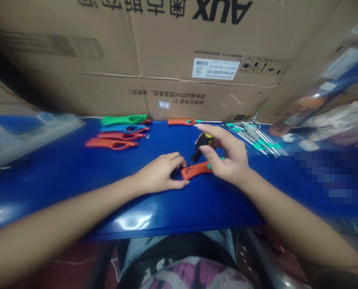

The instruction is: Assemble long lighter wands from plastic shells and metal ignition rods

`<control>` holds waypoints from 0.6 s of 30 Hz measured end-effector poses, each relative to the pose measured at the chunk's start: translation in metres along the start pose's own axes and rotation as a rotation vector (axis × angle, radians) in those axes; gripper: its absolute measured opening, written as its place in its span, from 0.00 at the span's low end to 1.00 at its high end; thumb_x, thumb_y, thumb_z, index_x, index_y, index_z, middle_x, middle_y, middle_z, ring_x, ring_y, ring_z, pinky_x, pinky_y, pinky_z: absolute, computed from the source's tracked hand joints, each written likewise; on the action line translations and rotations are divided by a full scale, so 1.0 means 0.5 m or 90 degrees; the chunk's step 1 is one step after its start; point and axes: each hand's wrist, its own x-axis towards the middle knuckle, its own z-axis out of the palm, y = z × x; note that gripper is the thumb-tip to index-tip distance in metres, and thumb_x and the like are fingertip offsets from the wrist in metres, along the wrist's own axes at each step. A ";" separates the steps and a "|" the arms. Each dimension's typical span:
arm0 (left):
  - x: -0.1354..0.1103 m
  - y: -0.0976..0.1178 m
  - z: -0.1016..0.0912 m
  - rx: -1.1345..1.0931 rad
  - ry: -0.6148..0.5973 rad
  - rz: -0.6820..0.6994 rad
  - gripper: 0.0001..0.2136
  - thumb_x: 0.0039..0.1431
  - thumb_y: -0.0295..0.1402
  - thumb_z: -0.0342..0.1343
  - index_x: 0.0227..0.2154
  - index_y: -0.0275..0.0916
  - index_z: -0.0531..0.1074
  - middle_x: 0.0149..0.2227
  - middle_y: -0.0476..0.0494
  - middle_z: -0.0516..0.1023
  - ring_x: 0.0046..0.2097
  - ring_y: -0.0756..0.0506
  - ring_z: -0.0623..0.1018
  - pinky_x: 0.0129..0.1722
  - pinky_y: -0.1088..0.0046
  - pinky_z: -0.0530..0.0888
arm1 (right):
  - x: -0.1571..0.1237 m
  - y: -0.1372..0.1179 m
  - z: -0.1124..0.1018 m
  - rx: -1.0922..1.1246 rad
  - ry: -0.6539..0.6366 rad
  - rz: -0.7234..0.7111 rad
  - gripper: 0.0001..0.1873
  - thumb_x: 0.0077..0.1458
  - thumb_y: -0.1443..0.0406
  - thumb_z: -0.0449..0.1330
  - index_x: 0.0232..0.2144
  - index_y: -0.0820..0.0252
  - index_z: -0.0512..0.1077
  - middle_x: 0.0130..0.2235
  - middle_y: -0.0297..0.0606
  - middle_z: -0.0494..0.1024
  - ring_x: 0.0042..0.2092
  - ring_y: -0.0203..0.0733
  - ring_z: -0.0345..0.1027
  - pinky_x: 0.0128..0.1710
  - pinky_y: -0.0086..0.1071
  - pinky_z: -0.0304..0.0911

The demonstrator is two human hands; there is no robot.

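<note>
My left hand (163,173) rests on the blue table (76,172), fingers curled and pinched at the near end of an orange tool handle (196,169) lying flat in front of me. My right hand (227,156) grips a small black screwdriver with a yellow top (201,145), held tilted with its tip pressed down onto the orange handle near my left fingertips. The far end of the orange handle, with a green part, is hidden under my right palm.
Behind lie a green (124,119), a blue (123,128) and two orange-red handles (112,143) in a stack-like row, another orange tool (183,122), and a pile of green-tipped metal shafts (257,138). A large cardboard box (179,56) walls off the back. Plastic bags sit left and right.
</note>
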 end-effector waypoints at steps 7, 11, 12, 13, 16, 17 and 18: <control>0.002 0.009 -0.001 0.099 -0.040 0.007 0.15 0.63 0.48 0.59 0.38 0.40 0.69 0.38 0.44 0.76 0.41 0.39 0.76 0.42 0.62 0.70 | 0.009 -0.012 -0.006 -0.040 -0.025 -0.117 0.22 0.68 0.62 0.53 0.63 0.52 0.67 0.45 0.42 0.80 0.43 0.46 0.76 0.43 0.42 0.76; 0.002 0.007 0.000 0.122 -0.051 0.016 0.15 0.64 0.48 0.57 0.36 0.39 0.69 0.37 0.43 0.76 0.41 0.39 0.76 0.41 0.62 0.69 | 0.013 -0.024 0.003 0.010 -0.065 -0.070 0.23 0.69 0.63 0.52 0.64 0.53 0.65 0.45 0.41 0.80 0.40 0.43 0.75 0.38 0.39 0.75; 0.002 0.006 0.001 0.123 -0.053 0.017 0.15 0.64 0.47 0.57 0.36 0.39 0.69 0.38 0.42 0.76 0.41 0.38 0.76 0.41 0.61 0.69 | 0.013 -0.025 0.006 -0.006 -0.034 -0.079 0.21 0.67 0.63 0.56 0.61 0.52 0.68 0.42 0.39 0.80 0.37 0.42 0.74 0.35 0.37 0.74; 0.003 0.005 0.002 0.122 -0.054 0.018 0.15 0.63 0.47 0.57 0.37 0.39 0.69 0.39 0.42 0.77 0.42 0.38 0.76 0.42 0.61 0.70 | 0.012 -0.025 0.008 -0.030 0.000 -0.092 0.20 0.65 0.62 0.60 0.59 0.52 0.70 0.39 0.38 0.80 0.34 0.41 0.73 0.33 0.36 0.73; 0.003 0.005 0.002 0.117 -0.059 0.020 0.16 0.64 0.48 0.57 0.39 0.39 0.69 0.41 0.42 0.77 0.44 0.38 0.76 0.44 0.60 0.69 | 0.009 -0.022 0.009 -0.080 0.051 -0.105 0.18 0.63 0.63 0.62 0.55 0.51 0.73 0.37 0.36 0.80 0.31 0.41 0.71 0.33 0.35 0.72; 0.003 0.005 0.001 0.117 -0.059 0.018 0.16 0.64 0.48 0.57 0.39 0.39 0.69 0.40 0.42 0.77 0.44 0.38 0.76 0.43 0.60 0.69 | 0.008 -0.021 0.009 -0.075 0.039 -0.094 0.18 0.65 0.64 0.59 0.56 0.52 0.72 0.38 0.37 0.80 0.32 0.41 0.72 0.34 0.36 0.73; 0.004 0.006 0.001 0.118 -0.060 0.016 0.16 0.64 0.48 0.57 0.39 0.39 0.69 0.40 0.43 0.76 0.43 0.39 0.76 0.43 0.61 0.69 | 0.007 -0.020 0.008 -0.058 0.015 -0.073 0.19 0.67 0.64 0.55 0.59 0.52 0.70 0.40 0.38 0.80 0.34 0.41 0.74 0.37 0.37 0.74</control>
